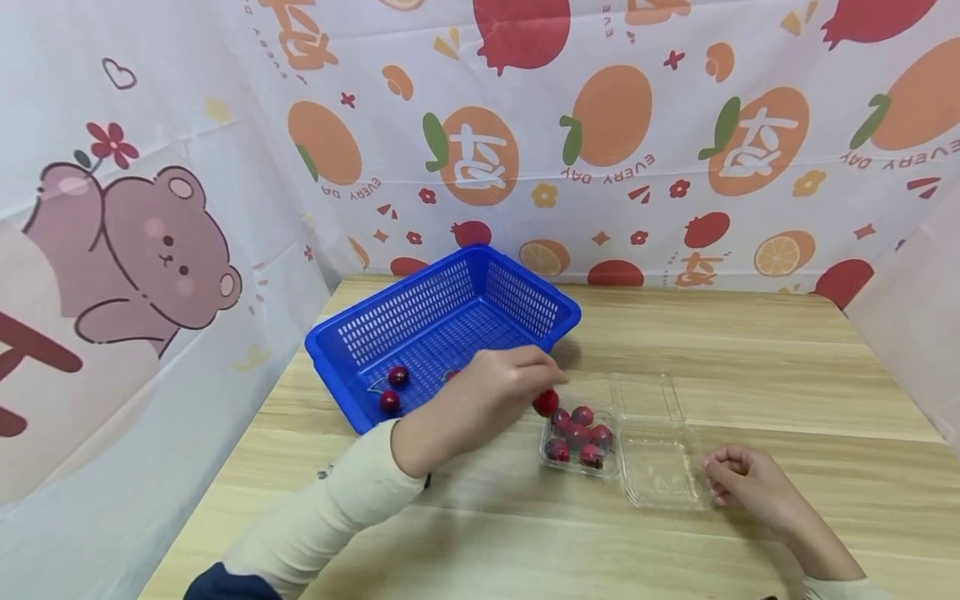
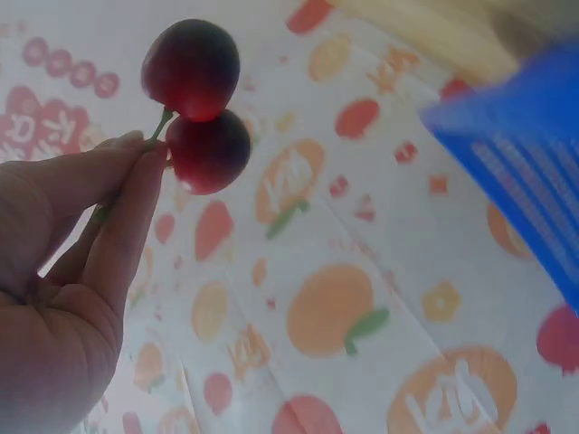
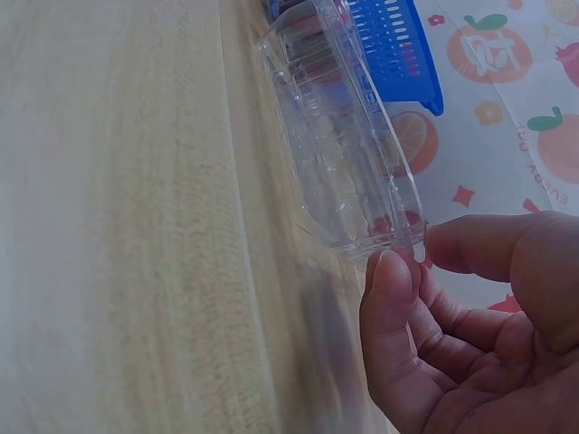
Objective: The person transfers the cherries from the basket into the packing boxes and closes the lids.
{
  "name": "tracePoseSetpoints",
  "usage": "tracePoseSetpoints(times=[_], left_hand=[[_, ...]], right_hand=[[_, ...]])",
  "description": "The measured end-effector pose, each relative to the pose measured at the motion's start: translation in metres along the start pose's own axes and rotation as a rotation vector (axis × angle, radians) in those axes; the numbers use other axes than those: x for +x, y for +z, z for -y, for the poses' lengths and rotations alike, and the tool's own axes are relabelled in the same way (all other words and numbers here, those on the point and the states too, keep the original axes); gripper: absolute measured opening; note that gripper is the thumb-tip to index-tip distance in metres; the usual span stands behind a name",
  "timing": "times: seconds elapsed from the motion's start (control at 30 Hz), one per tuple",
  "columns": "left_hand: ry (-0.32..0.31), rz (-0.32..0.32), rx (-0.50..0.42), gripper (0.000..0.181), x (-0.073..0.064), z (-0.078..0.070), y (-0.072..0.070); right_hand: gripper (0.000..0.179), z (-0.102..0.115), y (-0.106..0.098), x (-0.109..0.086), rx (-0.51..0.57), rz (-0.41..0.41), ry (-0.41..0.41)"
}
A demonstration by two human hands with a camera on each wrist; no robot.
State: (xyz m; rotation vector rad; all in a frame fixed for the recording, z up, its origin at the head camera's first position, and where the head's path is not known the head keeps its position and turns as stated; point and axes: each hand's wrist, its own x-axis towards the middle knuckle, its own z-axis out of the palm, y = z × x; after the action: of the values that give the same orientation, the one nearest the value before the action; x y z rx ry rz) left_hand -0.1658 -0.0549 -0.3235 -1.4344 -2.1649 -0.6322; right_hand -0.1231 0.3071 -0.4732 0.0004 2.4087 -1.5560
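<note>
If my left grip [image 1: 487, 396] slackens its pinch on the thin stems [image 2: 162, 125], the two cherries [image 2: 209, 155] could drop and roll across the bench [image 1: 765, 367]. A tug from my right grip [image 1: 753, 485], which pinches the edge of the clear container [image 1: 662, 477], could shift it. Both cherries hang just beyond the left fingertips, near the container's cherry-filled half.

The left grip [image 1: 495, 385] is bare to the wrist; behind it comes a close-fitting cream sleeve [image 1: 337, 500], then dark navy cloth [image 1: 228, 583] farther back. Behind the bare right grip [image 1: 753, 492], a pale cuff [image 1: 840, 588] just shows.
</note>
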Motion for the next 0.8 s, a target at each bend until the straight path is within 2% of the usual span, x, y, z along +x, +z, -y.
tracePoseSetpoints(times=[0.23,0.37,0.6,0.73,0.8], left_hand=[[0.108,-0.01,0.0,0.02,-0.003,-0.015,0.018],[0.129,-0.007,0.033,0.018,-0.006,-0.016,0.027],[0.176,-0.039,0.031,0.019,-0.003,-0.023,0.05],[0.207,-0.039,0.113,0.02,0.003,-0.032,0.064],[0.207,-0.039,0.12,0.02,0.005,-0.036,0.071]], right_hand=[[0.029,-0.002,0.001,0.0,-0.005,0.015,-0.024],[0.028,-0.002,0.002,0.001,-0.004,0.002,-0.013],[0.029,-0.004,0.002,0.001,-0.001,0.004,-0.025],[0.028,-0.003,0.002,0.001,-0.008,0.002,-0.019],[0.029,-0.002,0.003,0.003,-0.017,-0.005,-0.01]])
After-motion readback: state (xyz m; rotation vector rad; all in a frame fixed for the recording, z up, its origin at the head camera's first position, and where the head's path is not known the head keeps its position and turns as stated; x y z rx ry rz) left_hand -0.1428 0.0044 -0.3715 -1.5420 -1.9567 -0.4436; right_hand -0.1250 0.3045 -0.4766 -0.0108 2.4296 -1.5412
